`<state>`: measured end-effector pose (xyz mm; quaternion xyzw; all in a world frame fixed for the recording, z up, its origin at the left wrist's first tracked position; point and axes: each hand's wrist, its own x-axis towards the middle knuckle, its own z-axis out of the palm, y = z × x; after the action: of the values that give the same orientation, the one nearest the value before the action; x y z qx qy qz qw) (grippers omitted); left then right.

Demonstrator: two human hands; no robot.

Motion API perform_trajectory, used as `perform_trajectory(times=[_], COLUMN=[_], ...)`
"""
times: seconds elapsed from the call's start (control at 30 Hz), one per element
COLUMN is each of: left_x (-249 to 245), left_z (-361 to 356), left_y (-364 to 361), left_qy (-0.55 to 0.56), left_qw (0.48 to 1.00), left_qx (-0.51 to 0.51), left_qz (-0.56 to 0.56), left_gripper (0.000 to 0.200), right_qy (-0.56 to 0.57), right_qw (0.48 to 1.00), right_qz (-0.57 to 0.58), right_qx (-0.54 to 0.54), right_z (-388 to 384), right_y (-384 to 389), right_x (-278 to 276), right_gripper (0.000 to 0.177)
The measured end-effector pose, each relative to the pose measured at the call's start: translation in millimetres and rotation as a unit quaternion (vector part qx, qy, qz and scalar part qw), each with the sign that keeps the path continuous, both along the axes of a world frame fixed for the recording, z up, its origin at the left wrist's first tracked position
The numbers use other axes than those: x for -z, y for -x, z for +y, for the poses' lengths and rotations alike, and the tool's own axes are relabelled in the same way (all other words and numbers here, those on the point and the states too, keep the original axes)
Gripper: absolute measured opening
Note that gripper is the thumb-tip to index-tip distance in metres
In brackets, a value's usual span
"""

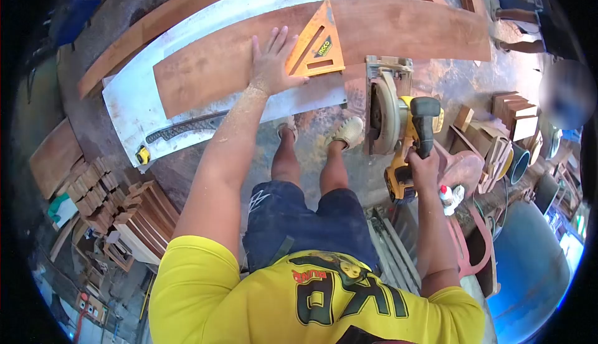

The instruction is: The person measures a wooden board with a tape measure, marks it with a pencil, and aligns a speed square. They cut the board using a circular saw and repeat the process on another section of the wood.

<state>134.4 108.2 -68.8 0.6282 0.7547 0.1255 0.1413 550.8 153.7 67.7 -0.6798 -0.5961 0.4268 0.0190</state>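
My left hand (pixel 271 64) lies flat with spread fingers on a curved reddish-brown wooden board (pixel 205 70). Its thumb side is against an orange speed square (pixel 322 48), which rests across the board near one edge. In my right hand (pixel 423 166) is the handle of a yellow and black circular saw (pixel 405 120). The saw is held beside the board, to the right of the square, with its base plate toward the board's near edge. Beneath the board is a white curved sheet (pixel 124 110). A dark-handled handsaw (pixel 187 127) and a yellow tape measure (pixel 143 154) lie on that sheet.
Stacked wood pieces (pixel 149 219) stand at the left, with more offcuts (pixel 514 110) at the right. Near my right arm are a pink curved frame (pixel 461 169), a small white bottle (pixel 446 196) and a large blue container (pixel 529 269). Another person (pixel 517 14) is at the upper right.
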Motion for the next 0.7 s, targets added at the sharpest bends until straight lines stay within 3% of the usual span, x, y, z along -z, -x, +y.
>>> perform_trajectory(times=[0.07,0.23,0.3,0.37,0.43,0.5,0.53,0.57,0.6,0.7], left_x=[-1,-5,-5,-3,9,24,0,11,22,17], left_z=[1,4,5,3,4,4,13,10,9,7], left_y=[0,-1,-3,-3,1,8,0,3,9,10], left_qy=[0.008,0.022,0.019,0.012,-0.041,-0.089,-0.032,-0.117,-0.126,0.000], left_qw=[1.000,1.000,1.000,0.999,0.997,0.992,0.994,0.982,0.977,0.985], left_qx=[0.004,0.011,0.005,0.021,0.041,0.085,0.099,0.146,0.163,0.119], left_qz=[0.001,0.015,0.019,0.029,0.059,0.024,0.015,0.023,0.051,0.126], left_gripper=[0.108,0.111,0.110,0.110,0.113,0.112,0.110,0.108,0.108,0.112], right_qy=[0.029,0.002,-0.001,-0.022,-0.056,-0.071,-0.100,-0.130,-0.171,-0.257], right_qw=[0.982,0.941,0.887,0.850,0.802,0.712,0.692,0.672,0.626,0.573], right_qz=[0.123,0.158,0.188,0.227,0.264,0.356,0.377,0.394,0.387,0.325], right_qx=[0.140,0.300,0.422,0.475,0.533,0.600,0.608,0.613,0.655,0.708], right_z=[-7,-14,-17,-11,-10,-7,-5,-4,-4,8], right_y=[-12,-72,-115,-134,-187,-236,-262,-289,-322,-382], right_x=[-5,12,31,27,51,64,71,81,96,109], right_gripper=[0.017,0.017,0.021,0.008,0.009,0.007,0.008,0.008,0.007,0.008])
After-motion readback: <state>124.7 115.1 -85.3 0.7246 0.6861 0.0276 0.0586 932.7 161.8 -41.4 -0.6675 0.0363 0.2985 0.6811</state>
